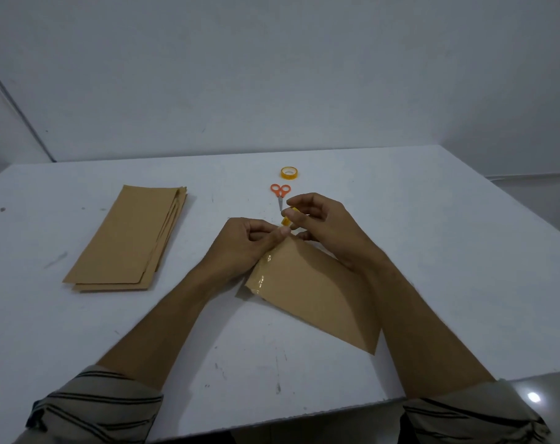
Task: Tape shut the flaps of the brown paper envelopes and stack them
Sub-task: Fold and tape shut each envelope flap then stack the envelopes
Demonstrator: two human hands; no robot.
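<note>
At 6 o'clock, closest in, are the person's striped sleeves [99,408]. Both bare arms reach out over the white table [432,219].

In the middle lies one brown paper envelope [320,290], turned slantwise, with its flap end pointing to 11 o'clock. Shiny clear tape [262,271] runs along that end, so I think the flap is nearly shut.

The left hand [246,241] sits on the flap end. Its fingers are curled, and the thumb and first finger pinch the envelope's far corner, likely to keep it from sliding. The right hand [323,225] is just beside it, nearly touching. Its fingertips pinch a little yellow bit [286,220]. I cannot tell what it is; maybe it is the tape's end.

At 12 o'clock, just past the hands, lie orange scissors [280,192], close by for cutting. Farther on sits the yellow tape roll [288,173].

At 10 o'clock, well apart, is a stack of brown envelopes [128,238], kept out of the way.
</note>
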